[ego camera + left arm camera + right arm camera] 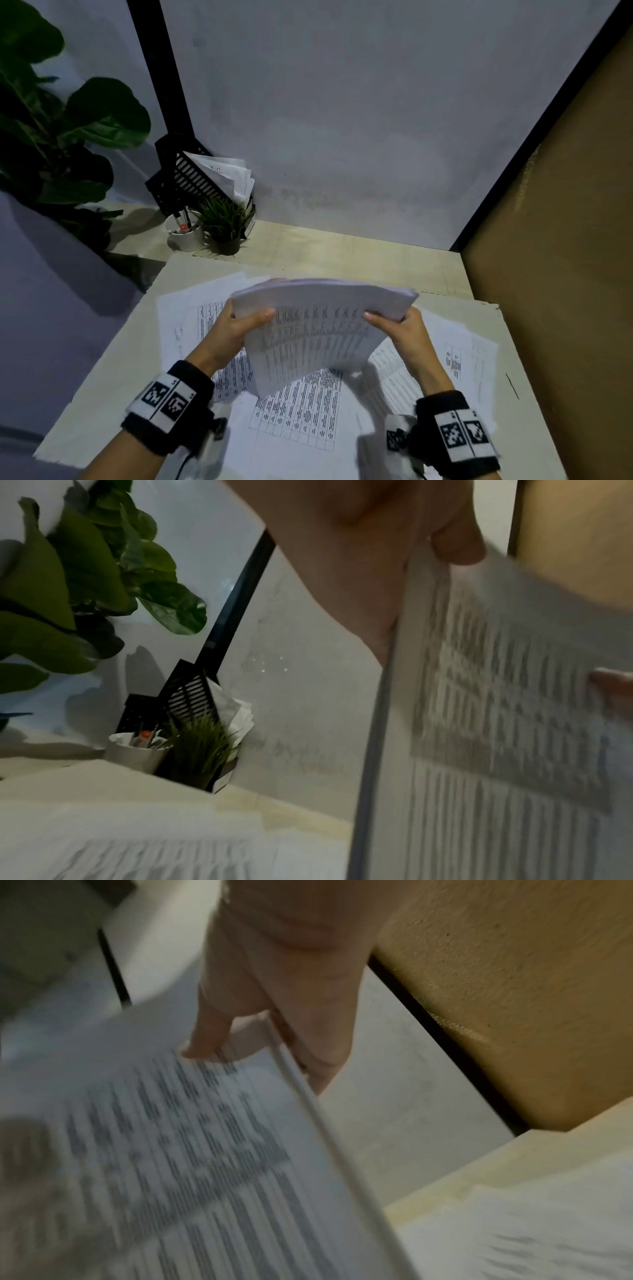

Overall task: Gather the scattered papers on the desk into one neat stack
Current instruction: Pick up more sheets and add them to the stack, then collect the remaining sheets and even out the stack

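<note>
A thick stack of printed papers [318, 325] is held up on edge above the desk, bowed between both hands. My left hand [239, 325] grips its left side, thumb on the printed face and fingers behind. My right hand [397, 325] grips the right side the same way. In the left wrist view the stack [479, 696] fills the right half, with my thumb [455, 545] over its top edge. In the right wrist view the stack [171, 1150] is blurred, with my thumb [205, 1031] on its face. More printed sheets [301, 411] lie scattered flat beneath it.
A pale desk mat [102, 394] covers the wooden desk [342, 253]. At the back left stand a white pen cup [186, 233], a small potted grass plant [224, 222] and a black file rack with papers [202, 174]. A brown wall [565, 274] borders the right side.
</note>
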`<action>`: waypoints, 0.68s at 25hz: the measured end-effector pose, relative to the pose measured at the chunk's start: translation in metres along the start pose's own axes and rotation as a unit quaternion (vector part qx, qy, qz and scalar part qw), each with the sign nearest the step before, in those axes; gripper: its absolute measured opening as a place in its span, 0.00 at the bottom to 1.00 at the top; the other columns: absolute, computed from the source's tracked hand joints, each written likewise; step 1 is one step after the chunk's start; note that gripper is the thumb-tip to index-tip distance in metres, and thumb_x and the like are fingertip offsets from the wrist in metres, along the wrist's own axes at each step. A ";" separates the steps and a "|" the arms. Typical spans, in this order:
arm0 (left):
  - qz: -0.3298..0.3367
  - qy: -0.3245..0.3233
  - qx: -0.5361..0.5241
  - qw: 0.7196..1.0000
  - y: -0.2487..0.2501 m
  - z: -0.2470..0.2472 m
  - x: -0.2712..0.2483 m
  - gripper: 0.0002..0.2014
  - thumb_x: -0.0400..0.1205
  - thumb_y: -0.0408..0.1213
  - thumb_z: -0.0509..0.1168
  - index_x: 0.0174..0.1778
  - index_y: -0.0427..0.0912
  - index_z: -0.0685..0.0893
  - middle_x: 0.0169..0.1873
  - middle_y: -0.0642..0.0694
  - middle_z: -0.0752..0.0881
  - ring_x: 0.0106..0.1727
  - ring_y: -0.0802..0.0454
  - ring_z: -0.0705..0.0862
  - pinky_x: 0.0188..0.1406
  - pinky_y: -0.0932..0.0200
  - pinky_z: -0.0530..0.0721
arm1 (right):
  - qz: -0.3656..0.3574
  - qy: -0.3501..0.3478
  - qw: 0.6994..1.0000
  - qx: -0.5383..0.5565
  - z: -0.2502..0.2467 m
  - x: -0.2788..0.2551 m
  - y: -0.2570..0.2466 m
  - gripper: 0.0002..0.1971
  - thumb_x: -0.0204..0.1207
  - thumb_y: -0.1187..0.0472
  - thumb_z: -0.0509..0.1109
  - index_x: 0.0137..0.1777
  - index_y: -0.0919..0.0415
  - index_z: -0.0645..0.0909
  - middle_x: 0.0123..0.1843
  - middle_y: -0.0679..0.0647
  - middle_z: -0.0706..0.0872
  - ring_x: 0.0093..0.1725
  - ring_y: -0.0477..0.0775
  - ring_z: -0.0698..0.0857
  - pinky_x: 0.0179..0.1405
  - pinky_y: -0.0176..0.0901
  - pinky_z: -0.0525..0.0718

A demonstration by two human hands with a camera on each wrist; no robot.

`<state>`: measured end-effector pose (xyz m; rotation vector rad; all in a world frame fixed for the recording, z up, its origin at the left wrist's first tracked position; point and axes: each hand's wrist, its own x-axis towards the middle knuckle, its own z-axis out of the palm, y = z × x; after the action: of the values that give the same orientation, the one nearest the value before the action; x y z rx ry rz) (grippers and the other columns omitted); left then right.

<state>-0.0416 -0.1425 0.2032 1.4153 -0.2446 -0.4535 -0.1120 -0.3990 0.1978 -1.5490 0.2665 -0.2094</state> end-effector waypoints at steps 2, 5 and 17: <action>-0.054 0.010 0.029 0.998 -0.014 -0.002 0.001 0.41 0.45 0.64 0.79 0.53 0.49 0.83 0.49 0.45 0.89 0.54 0.44 0.87 0.57 0.37 0.85 | 0.035 -0.018 0.999 -0.031 0.009 -0.002 0.012 0.13 0.66 0.72 0.75 0.41 0.51 0.83 0.40 0.46 0.89 0.43 0.43 0.86 0.42 0.36 0.88; -0.065 0.025 0.061 0.996 -0.020 -0.006 0.000 0.44 0.43 0.67 0.78 0.52 0.46 0.82 0.50 0.45 0.88 0.53 0.48 0.88 0.60 0.40 0.83 | 0.045 -0.013 0.998 -0.036 0.018 -0.004 0.013 0.13 0.68 0.71 0.74 0.41 0.50 0.83 0.41 0.46 0.89 0.46 0.48 0.88 0.49 0.46 0.87; -0.122 -0.002 0.086 0.989 -0.048 -0.008 0.000 0.26 0.64 0.58 0.71 0.55 0.51 0.79 0.53 0.48 0.87 0.57 0.50 0.86 0.64 0.37 0.80 | 0.118 -0.085 0.988 -0.052 0.018 -0.010 0.062 0.20 0.67 0.62 0.76 0.59 0.54 0.79 0.52 0.47 0.88 0.56 0.51 0.87 0.56 0.46 0.84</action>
<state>-0.0456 -0.1393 0.1550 1.6219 -0.1145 -0.6477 -0.1183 -0.3778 0.1364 -1.6134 0.3282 0.1246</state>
